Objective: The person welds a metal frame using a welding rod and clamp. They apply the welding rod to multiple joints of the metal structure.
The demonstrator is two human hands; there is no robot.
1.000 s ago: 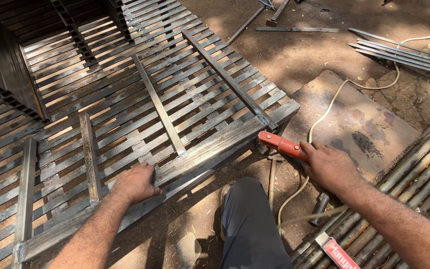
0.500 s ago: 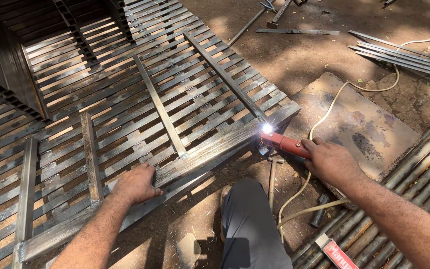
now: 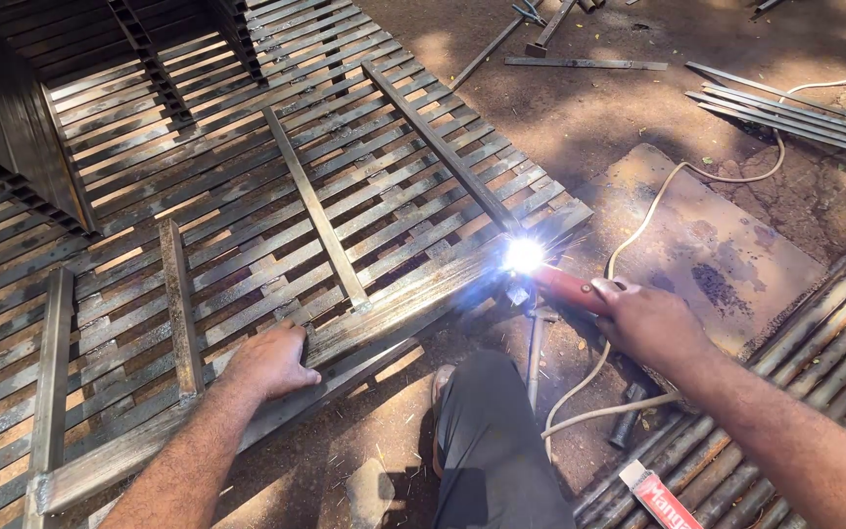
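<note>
A large grille of flat steel slats (image 3: 276, 196) lies on the ground in front of me. My left hand (image 3: 268, 360) presses palm-down on its near frame bar. My right hand (image 3: 650, 320) grips a red-handled welding electrode holder (image 3: 568, 288). Its tip touches the frame's near right corner, where a bright white arc (image 3: 523, 255) glares with a few sparks. A pale cable (image 3: 638, 235) runs from the holder across the ground. My knee in grey trousers (image 3: 492, 441) is between my arms.
A flat rusty metal sheet (image 3: 727, 245) lies on the dirt to the right. Round steel bars (image 3: 805, 362) are stacked at lower right, with a red and white box (image 3: 660, 498) on them. Loose steel strips (image 3: 785, 103) and offcuts lie at the top right.
One second ago the holder's tip was at the corner with no arc. Half a second ago a small spark appeared, and now it is a large bright glare. Both hands have stayed in place.
</note>
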